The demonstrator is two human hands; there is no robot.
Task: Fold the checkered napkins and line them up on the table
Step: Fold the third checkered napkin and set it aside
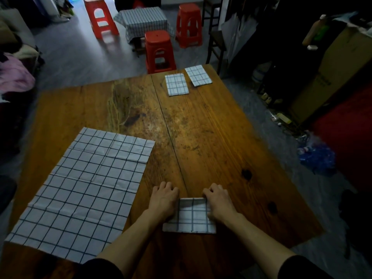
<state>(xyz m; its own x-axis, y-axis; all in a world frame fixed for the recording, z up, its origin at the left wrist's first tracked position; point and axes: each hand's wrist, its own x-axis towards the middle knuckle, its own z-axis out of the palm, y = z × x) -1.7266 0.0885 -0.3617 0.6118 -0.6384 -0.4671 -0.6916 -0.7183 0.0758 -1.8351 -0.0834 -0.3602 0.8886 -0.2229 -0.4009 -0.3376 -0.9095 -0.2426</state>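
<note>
A small folded checkered napkin (190, 217) lies near the front edge of the wooden table (201, 127). My left hand (164, 198) grips its left edge and my right hand (218, 200) grips its right edge, fingers curled at the far fold. Flat on the table's left side lies a large unfolded checkered napkin (84, 192). Two folded napkins sit side by side at the far right corner, one on the left (176, 85) and another at the right (198, 75).
Three red plastic stools (159, 51) and a low table draped in checkered cloth (144, 22) stand on the floor beyond. Clutter and a cardboard box (330, 73) line the right side; a blue plastic bag (317, 156) lies on the floor.
</note>
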